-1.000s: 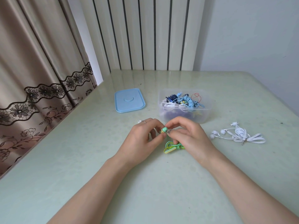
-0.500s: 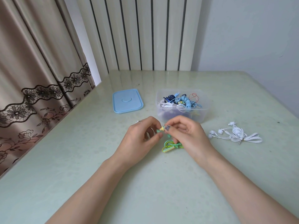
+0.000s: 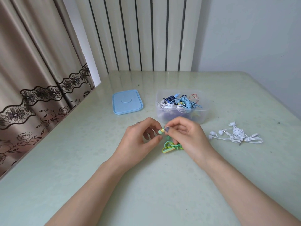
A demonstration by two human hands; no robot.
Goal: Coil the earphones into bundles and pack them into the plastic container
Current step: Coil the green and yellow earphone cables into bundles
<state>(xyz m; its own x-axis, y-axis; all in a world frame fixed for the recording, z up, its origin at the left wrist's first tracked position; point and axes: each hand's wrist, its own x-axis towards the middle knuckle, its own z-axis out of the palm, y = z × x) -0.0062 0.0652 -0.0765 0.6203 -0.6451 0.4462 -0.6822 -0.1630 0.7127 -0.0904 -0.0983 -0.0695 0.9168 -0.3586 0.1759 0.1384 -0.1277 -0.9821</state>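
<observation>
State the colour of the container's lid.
Light blue lid, lying flat on the table, seen in the head view.

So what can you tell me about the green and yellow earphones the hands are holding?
The green and yellow earphones look like soft plastic with a thin cord. The cord lies in loose loops on the pale table, partly hidden under the right hand. One mint green earbud is lifted up and pinched between the fingertips of the left hand and the right hand. It sits in front of the clear plastic container, not inside it yet.
</observation>
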